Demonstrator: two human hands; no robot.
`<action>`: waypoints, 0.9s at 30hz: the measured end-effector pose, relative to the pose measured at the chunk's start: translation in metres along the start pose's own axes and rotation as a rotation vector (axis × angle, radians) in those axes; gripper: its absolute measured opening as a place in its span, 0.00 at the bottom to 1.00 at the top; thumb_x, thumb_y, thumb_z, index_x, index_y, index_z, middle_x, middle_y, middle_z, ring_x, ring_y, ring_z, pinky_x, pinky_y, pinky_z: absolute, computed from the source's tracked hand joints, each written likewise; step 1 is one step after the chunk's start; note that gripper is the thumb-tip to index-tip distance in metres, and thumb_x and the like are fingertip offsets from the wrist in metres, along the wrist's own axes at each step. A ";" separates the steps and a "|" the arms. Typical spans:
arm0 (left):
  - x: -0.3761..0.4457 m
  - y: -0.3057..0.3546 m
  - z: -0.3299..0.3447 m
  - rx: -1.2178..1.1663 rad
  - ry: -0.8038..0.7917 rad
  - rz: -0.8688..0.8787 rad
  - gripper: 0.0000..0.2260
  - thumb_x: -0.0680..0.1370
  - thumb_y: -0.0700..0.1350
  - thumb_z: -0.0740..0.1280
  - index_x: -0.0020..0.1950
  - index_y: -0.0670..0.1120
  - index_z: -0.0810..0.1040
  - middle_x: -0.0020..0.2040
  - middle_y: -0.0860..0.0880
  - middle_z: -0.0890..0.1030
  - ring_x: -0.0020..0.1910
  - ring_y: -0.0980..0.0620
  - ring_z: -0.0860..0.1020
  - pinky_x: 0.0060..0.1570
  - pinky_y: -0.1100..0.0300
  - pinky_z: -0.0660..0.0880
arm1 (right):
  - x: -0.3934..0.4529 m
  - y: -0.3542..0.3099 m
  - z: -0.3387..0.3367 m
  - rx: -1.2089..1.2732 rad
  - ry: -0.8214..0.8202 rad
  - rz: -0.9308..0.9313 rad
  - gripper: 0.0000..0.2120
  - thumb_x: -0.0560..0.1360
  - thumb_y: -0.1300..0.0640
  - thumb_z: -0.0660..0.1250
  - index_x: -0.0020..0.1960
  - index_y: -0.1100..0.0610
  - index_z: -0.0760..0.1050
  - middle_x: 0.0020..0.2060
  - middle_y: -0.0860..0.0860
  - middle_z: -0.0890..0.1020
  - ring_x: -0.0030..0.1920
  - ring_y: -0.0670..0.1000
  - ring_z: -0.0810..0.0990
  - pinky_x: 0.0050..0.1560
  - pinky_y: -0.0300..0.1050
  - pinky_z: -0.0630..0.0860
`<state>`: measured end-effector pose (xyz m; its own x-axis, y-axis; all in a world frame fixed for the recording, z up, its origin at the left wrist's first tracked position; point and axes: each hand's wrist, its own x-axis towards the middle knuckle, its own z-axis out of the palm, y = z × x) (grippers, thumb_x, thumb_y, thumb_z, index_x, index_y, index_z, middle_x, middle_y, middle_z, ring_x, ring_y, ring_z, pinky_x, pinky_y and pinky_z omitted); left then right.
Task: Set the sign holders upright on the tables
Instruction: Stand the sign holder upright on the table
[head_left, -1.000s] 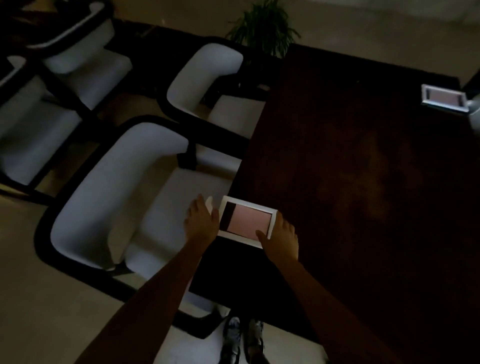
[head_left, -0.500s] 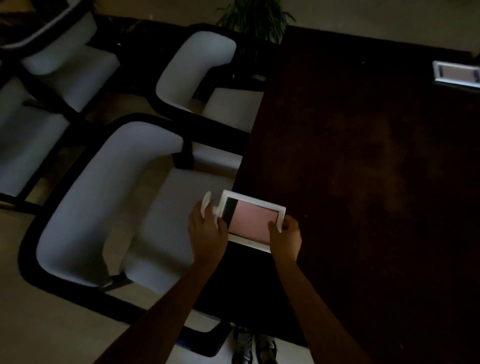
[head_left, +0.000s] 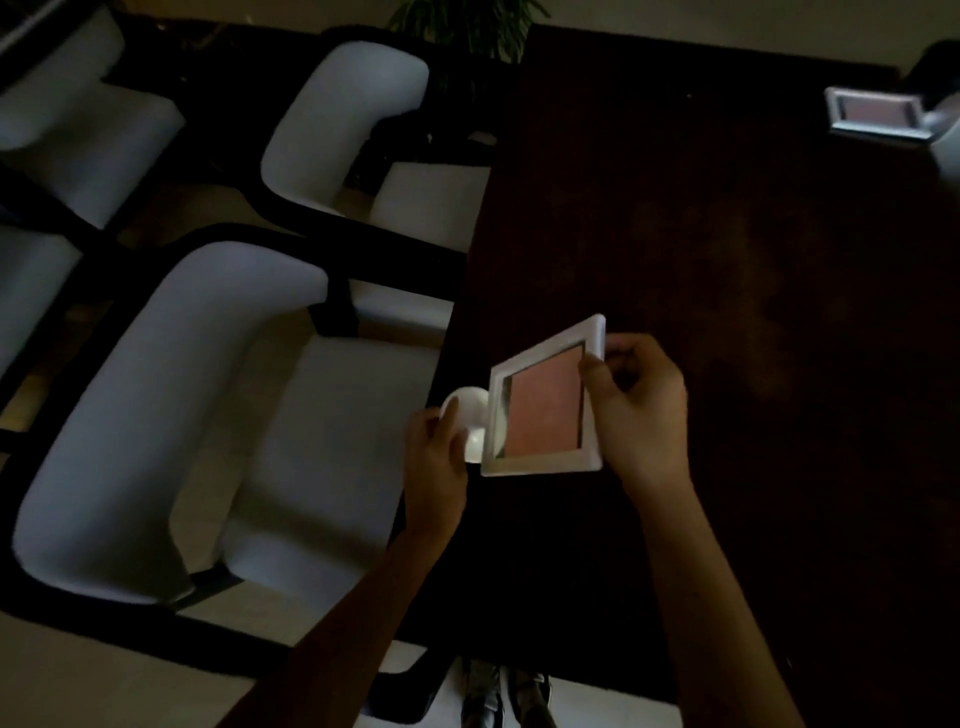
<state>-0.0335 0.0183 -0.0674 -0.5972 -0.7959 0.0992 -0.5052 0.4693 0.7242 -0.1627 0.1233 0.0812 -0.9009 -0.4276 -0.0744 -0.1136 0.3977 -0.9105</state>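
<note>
Evidently to stand it up, the left hand (head_left: 435, 457) pinches the round white base (head_left: 466, 415) while the right hand (head_left: 636, 410) grips the frame edge of the sign holder (head_left: 543, 410), held tilted above the near edge of the dark table (head_left: 727, 312).

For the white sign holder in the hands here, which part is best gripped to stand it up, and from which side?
Probably two grips: the round base from the left, as the left hand does, and the far edge of the frame from the right, as the right hand does. The sign holder is tilted with its base pointing left, so swinging the frame up over the base should stand it on the table.
</note>
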 end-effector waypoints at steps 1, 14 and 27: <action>-0.003 0.002 0.010 0.005 -0.046 0.018 0.18 0.77 0.45 0.58 0.62 0.38 0.76 0.51 0.35 0.77 0.50 0.46 0.74 0.49 0.64 0.68 | -0.001 -0.003 -0.002 -0.005 -0.007 -0.037 0.03 0.76 0.57 0.65 0.48 0.50 0.71 0.37 0.40 0.76 0.36 0.33 0.78 0.28 0.29 0.73; -0.013 -0.001 0.039 0.358 -0.266 0.203 0.21 0.73 0.51 0.63 0.65 0.50 0.67 0.54 0.40 0.80 0.52 0.40 0.79 0.43 0.52 0.79 | -0.002 0.011 0.017 0.042 -0.079 -0.037 0.07 0.75 0.60 0.66 0.48 0.50 0.69 0.33 0.47 0.78 0.34 0.48 0.80 0.27 0.32 0.75; -0.010 -0.016 0.058 0.347 -0.302 0.279 0.19 0.72 0.50 0.68 0.61 0.45 0.72 0.60 0.45 0.81 0.60 0.45 0.78 0.53 0.48 0.79 | -0.009 0.146 0.053 -0.417 -0.228 -0.107 0.17 0.76 0.59 0.62 0.65 0.55 0.71 0.64 0.52 0.75 0.65 0.50 0.72 0.62 0.48 0.74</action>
<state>-0.0551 0.0406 -0.1196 -0.8650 -0.5015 0.0178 -0.4473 0.7866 0.4257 -0.1488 0.1424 -0.0730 -0.7655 -0.6324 -0.1187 -0.4007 0.6129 -0.6811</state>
